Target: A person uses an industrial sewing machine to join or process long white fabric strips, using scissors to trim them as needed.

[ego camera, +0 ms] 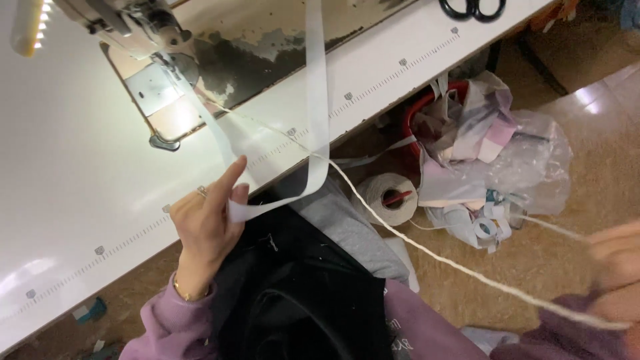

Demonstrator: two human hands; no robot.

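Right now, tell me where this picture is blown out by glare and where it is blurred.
Head view: the machine lamp washes out the white table and the white strip beside the presser foot; the right hand at the frame edge is motion-blurred, as is the near cord; the left hand is sharp.

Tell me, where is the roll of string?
In the head view, the roll of string sits on the floor right of centre, under the table edge, beside the red bin stuffed with fabric scraps.

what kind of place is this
Most likely a sewing workshop: a sewing machine sits on a white table with a ruler printed along its edge, scissors lie on it, and a red bin of fabric scraps stands beside it.
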